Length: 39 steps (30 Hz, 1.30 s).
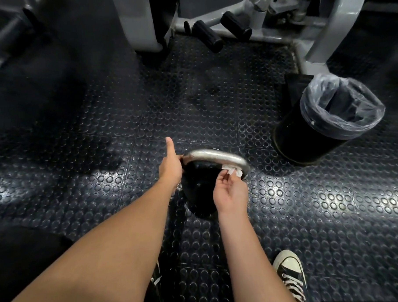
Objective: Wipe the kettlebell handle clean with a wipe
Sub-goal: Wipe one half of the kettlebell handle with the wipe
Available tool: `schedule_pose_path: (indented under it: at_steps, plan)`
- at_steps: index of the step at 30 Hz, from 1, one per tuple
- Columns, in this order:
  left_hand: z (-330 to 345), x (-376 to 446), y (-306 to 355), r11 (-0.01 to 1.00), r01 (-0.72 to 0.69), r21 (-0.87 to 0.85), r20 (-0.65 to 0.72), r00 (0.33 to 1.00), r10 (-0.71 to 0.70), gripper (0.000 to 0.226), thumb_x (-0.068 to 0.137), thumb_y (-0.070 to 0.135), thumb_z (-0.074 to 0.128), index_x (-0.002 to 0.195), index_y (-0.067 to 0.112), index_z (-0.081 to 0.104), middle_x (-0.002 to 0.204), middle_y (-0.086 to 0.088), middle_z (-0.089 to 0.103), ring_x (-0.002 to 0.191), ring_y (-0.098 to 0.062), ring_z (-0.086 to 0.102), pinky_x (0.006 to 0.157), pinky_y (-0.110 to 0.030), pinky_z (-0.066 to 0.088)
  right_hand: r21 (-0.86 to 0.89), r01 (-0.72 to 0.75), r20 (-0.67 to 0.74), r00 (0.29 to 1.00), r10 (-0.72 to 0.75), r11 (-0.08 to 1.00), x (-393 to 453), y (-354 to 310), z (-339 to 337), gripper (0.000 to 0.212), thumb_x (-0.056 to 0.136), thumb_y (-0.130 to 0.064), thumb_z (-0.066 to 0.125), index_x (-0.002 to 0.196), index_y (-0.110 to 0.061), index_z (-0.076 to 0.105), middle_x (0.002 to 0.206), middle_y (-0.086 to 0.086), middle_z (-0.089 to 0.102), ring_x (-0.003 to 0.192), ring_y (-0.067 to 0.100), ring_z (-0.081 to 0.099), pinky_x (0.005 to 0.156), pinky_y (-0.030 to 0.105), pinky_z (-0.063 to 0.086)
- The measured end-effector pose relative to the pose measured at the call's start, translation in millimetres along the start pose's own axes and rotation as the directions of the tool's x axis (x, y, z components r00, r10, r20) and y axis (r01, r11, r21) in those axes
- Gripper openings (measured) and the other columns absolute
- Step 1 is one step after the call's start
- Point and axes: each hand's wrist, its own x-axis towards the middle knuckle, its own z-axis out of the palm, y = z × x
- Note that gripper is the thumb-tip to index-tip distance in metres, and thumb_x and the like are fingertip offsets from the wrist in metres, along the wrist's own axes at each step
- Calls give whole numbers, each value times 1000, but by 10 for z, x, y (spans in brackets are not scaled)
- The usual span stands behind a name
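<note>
Gym floor (287, 215), dark rubber w/ raised round studs; grey machine frame (338, 28) at the back. Black kettlebell (200, 194) sits on the floor at centre, its silver handle (216, 155) arching on top. Left hand (171, 165) grip is clamped on the handle's left end, thumb pointing up. Right hand (230, 192) grip pinches a white wipe (233, 171) against the handle's right bend. Black bin (315, 132) w/ clear liner stands to the right, well apart. Black-and-white sneaker (290, 274) at bottom right.
</note>
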Motion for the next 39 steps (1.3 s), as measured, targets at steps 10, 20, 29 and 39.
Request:
schedule_pose_path:
  at_steps: [10, 20, 29, 39]
  plan:
    - [7, -6, -5, 1000, 7, 12, -14, 1000, -7, 133, 39, 122, 15, 96, 24, 85, 105, -7, 83, 110, -29, 74, 117, -52, 45, -75, 37, -36, 999, -39, 996, -45, -55, 13, 15, 98, 6, 46, 104, 0, 58, 99, 12, 60, 85, 15, 60, 74, 22, 54]
    - [1, -56, 23, 999, -11, 34, -13, 1000, 11, 137, 36, 121, 12, 93, 21, 85, 105, -10, 82, 108, -31, 74, 114, -52, 46, -77, 58, -52, 997, -62, 995, -48, -75, -49, 14, 98, 4, 48, 107, 1, 58, 102, 13, 62, 89, 16, 61, 79, 26, 52]
    - [14, 8, -16, 1000, -8, 6, 0, 1000, 8, 138, 38, 121, 16, 97, 17, 85, 109, -18, 81, 110, -35, 75, 114, -51, 47, -98, 29, -48, 998, -34, 995, -8, -115, -43, 19, 96, 7, 49, 113, 2, 58, 109, 14, 60, 89, 16, 60, 72, 23, 54]
    - [15, 47, -28, 1000, 15, 13, -17, 1000, -14, 138, 39, 122, 15, 103, 21, 85, 107, -13, 82, 109, -33, 76, 113, -50, 49, -96, 42, -60, 997, -48, 994, -37, -117, -27, 22, 95, 7, 52, 116, 3, 58, 110, 14, 63, 94, 18, 63, 79, 26, 53]
